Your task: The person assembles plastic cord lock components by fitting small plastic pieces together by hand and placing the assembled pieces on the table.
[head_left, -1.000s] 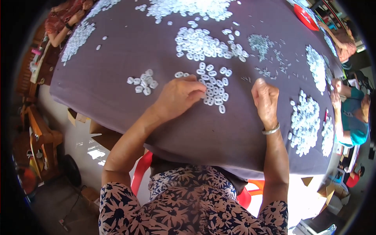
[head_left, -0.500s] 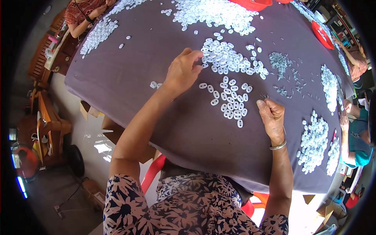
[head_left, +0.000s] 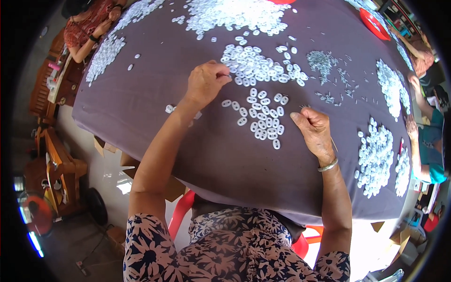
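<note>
My left hand (head_left: 206, 84) is at the left edge of a pile of small white oval pieces with two holes (head_left: 253, 63). Thumb and forefinger are pinched together; whatever is between them is too small to make out. My right hand (head_left: 314, 129), a bangle on its wrist, is a closed fist above the cloth. Thin grey metal pins stick out at its top. Between the hands lies a looser cluster of the same oval pieces (head_left: 264, 115). A few more (head_left: 170, 108) lie partly behind my left forearm.
Loose metal pins (head_left: 322, 66) lie scattered right of the middle pile. Larger heaps of white pieces (head_left: 235, 16) spread at the back and right (head_left: 375, 157). A red bowl (head_left: 374, 24) stands at the far right. Other people sit at the table's left and right sides.
My left thumb and forefinger, apart before, have closed into a pinch beside the pile. The right fist remains closed around the pins. The whole view has shifted slightly.
</note>
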`<action>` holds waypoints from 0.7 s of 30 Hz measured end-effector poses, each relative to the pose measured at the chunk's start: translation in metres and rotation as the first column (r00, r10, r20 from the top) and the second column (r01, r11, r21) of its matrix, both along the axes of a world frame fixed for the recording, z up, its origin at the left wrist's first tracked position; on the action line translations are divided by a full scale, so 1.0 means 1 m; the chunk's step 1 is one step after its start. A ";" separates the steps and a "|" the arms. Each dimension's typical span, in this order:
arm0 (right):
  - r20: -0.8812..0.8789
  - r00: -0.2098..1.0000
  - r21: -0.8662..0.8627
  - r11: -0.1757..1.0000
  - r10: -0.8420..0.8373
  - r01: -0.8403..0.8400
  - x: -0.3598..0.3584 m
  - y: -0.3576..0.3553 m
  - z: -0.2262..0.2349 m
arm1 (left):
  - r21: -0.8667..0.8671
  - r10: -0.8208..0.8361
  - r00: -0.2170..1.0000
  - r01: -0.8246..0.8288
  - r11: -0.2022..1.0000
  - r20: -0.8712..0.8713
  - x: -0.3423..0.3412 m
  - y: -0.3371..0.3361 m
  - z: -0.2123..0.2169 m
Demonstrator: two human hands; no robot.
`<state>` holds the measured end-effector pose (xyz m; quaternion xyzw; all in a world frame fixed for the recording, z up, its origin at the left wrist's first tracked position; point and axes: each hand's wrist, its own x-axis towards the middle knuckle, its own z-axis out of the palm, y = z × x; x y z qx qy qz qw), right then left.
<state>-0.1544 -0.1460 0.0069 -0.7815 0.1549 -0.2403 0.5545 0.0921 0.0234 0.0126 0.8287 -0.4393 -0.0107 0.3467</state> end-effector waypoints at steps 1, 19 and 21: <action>-0.015 1.000 0.027 1.000 0.014 -0.013 0.000 0.002 0.001 | 0.047 0.004 1.000 -0.005 0.999 0.013 0.002 0.001 0.000; 0.070 0.994 0.310 0.945 0.082 -0.100 -0.002 0.004 0.009 | -0.474 -0.499 0.644 0.231 0.850 -0.579 -0.116 -0.042 0.005; 0.045 0.994 0.308 0.945 0.101 -0.110 -0.004 0.000 0.006 | -0.444 -0.482 0.676 0.248 0.861 -0.557 -0.118 -0.043 0.004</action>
